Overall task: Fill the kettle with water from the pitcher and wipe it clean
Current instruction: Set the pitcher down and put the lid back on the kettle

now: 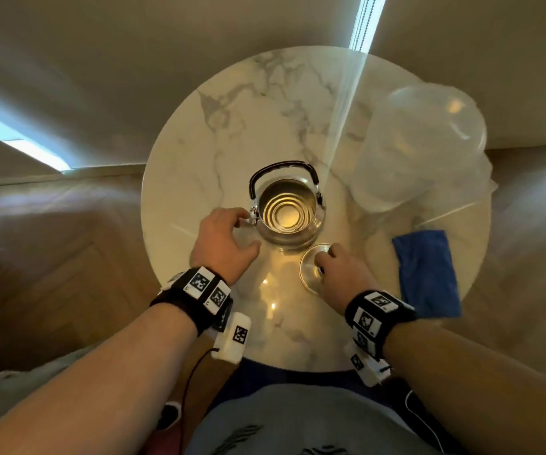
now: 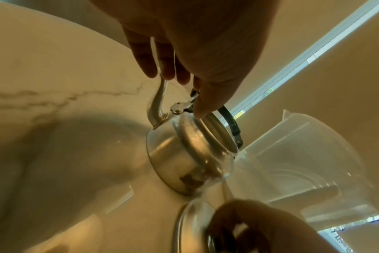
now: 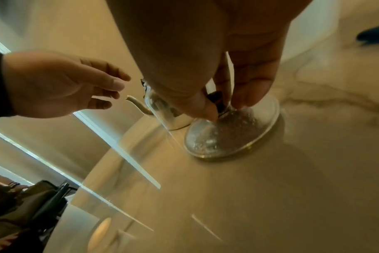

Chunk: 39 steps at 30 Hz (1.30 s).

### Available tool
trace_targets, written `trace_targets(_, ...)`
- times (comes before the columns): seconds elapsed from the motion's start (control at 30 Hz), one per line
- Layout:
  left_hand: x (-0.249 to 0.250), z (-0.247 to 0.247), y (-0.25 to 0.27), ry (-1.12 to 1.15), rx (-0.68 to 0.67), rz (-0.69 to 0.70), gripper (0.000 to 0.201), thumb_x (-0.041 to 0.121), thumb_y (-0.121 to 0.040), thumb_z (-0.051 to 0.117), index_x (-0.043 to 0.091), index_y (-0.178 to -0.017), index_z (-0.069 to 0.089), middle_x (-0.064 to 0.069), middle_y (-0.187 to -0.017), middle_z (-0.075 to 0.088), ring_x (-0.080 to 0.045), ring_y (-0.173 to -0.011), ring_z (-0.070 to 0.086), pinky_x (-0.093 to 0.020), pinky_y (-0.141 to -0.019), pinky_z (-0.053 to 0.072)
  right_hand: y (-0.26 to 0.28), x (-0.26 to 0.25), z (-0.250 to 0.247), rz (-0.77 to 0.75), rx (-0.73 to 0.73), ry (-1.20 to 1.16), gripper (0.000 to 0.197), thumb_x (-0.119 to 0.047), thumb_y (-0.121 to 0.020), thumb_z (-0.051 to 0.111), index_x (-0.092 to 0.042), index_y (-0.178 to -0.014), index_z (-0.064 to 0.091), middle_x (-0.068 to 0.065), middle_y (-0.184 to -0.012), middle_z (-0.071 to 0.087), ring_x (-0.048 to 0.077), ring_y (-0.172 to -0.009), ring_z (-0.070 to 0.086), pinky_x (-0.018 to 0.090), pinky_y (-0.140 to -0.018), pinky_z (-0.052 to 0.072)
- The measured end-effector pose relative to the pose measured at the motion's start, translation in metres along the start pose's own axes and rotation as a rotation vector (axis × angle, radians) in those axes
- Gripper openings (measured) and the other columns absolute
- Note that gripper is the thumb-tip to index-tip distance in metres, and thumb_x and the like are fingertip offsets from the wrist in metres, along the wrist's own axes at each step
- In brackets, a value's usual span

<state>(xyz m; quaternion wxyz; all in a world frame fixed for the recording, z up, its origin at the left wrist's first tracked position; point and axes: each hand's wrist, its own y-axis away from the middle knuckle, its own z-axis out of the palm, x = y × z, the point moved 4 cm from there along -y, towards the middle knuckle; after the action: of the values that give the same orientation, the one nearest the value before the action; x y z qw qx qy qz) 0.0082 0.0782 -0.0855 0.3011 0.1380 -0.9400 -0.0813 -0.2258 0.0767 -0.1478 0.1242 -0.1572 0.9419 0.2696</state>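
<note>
Kettle (image 1: 287, 214) lidless, spout just beside left hand (image 1: 220, 239) fingers (image 2: 148, 56).

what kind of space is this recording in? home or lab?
Likely a home living or dining room: a small round marble-top table on wood herringbone floor, closed window blinds, and household ware on the table, a steel kettle and a plastic pitcher.

both forearms reach forward, each with a black band at the wrist. the left hand (image 1: 220, 239) is held out with fingers loosely spread and gripping nothing. the right hand (image 1: 342, 270) points down, thumb and fingertips (image 3: 208, 113) pinching a small dark knob between them.
</note>
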Motion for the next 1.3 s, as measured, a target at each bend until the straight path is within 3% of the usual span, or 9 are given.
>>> trace_targets(0.13, -0.007, -0.006, -0.027, 0.039, 0.004, -0.010, 0.077, 0.043, -0.076, 0.081, 0.025, -0.143, 0.048, -0.001, -0.140, 0.054, -0.023, -0.130, 0.050, -0.041, -0.108, 0.047, 0.011, -0.001, -0.020, 0.051, 0.074, -0.097, 0.020, -0.028, -0.094, 0.062, -0.019, -0.111, 0.067, 0.001, -0.117, 0.056, 0.021, -0.088, 0.060, 0.033, -0.076, 0.054)
trace_targets(0.27, -0.012, -0.006, -0.054, 0.083, -0.087, 0.018, 0.102, 0.047, -0.071, 0.087, 0.030, -0.155, 0.031, 0.003, -0.148, 0.052, -0.021, -0.137, 0.050, -0.046, -0.113, 0.048, 0.033, -0.016, -0.061, 0.032, 0.268, -0.209, 0.018, -0.022, -0.089, 0.065, -0.019, -0.106, 0.071, -0.001, -0.113, 0.061, 0.020, -0.087, 0.059, 0.032, -0.073, 0.055)
trace_targets(0.37, -0.009, -0.006, -0.065, 0.070, -0.167, 0.084, 0.115, 0.047, -0.069, 0.089, 0.034, -0.160, 0.021, 0.005, -0.154, 0.047, -0.018, -0.138, 0.051, -0.045, -0.112, 0.048, 0.025, -0.042, -0.092, -0.043, 0.382, -0.215, 0.021, -0.021, -0.087, 0.067, -0.017, -0.107, 0.072, 0.000, -0.110, 0.062, 0.019, -0.087, 0.059, 0.031, -0.071, 0.053)
trace_targets(0.47, -0.002, -0.005, -0.071, 0.040, -0.243, 0.160, 0.116, 0.046, -0.068, 0.088, 0.036, -0.160, 0.017, 0.003, -0.153, 0.049, -0.016, -0.127, 0.060, -0.043, -0.104, 0.055, -0.008, -0.068, -0.107, -0.070, 0.437, -0.193, 0.022, -0.012, -0.084, 0.068, -0.012, -0.105, 0.073, 0.006, -0.109, 0.063, 0.022, -0.089, 0.059, 0.029, -0.071, 0.045)
trace_targets(0.6, 0.004, -0.003, -0.076, 0.065, -0.265, 0.242, 0.099, 0.048, -0.064, 0.086, 0.045, -0.146, 0.031, 0.010, -0.129, 0.064, -0.016, -0.108, 0.069, -0.042, -0.089, 0.062, -0.050, -0.082, -0.102, -0.045, 0.401, -0.110, 0.021, -0.009, -0.085, 0.065, -0.009, -0.104, 0.075, 0.012, -0.107, 0.065, 0.035, -0.089, 0.064, 0.037, -0.072, 0.051)
trace_targets(0.67, 0.003, -0.003, -0.079, 0.066, -0.254, 0.243, 0.092, 0.051, -0.063, 0.085, 0.048, -0.139, 0.034, 0.013, -0.122, 0.066, -0.014, -0.103, 0.071, -0.041, -0.084, 0.062, -0.060, -0.082, -0.098, -0.029, 0.375, -0.065, 0.021, -0.010, -0.087, 0.064, -0.011, -0.105, 0.075, 0.012, -0.107, 0.064, 0.035, -0.087, 0.063, 0.037, -0.071, 0.051)
trace_targets(0.93, -0.001, -0.003, -0.090, 0.004, -0.275, 0.274, 0.089, 0.047, -0.069, 0.084, 0.047, -0.142, 0.032, 0.011, -0.132, 0.061, -0.016, -0.106, 0.070, -0.041, -0.086, 0.061, -0.062, -0.086, -0.100, -0.041, 0.261, -0.029, 0.021, -0.022, -0.085, 0.068, -0.016, -0.104, 0.076, 0.008, -0.109, 0.063, 0.033, -0.087, 0.064, 0.042, -0.071, 0.056)
trace_targets(1.07, -0.001, -0.002, -0.092, -0.021, -0.279, 0.266, 0.090, 0.044, -0.069, 0.085, 0.047, -0.142, 0.032, 0.010, -0.133, 0.061, -0.017, -0.108, 0.070, -0.042, -0.088, 0.060, -0.063, -0.091, -0.102, -0.023, 0.179, 0.074, 0.017, -0.017, -0.090, 0.065, -0.014, -0.104, 0.074, 0.007, -0.109, 0.059, 0.032, -0.089, 0.063, 0.041, -0.073, 0.056)
trace_targets(1.3, -0.003, -0.001, -0.091, -0.017, -0.275, 0.259, 0.094, 0.035, -0.069, 0.087, 0.047, -0.143, 0.030, 0.010, -0.134, 0.059, -0.018, -0.109, 0.070, -0.041, -0.091, 0.059, -0.056, -0.103, -0.111, -0.015, 0.069, 0.128, 0.039, -0.036, -0.089, 0.057, -0.009, -0.115, 0.069, 0.007, -0.117, 0.058, 0.029, -0.099, 0.061, 0.036, -0.078, 0.050)
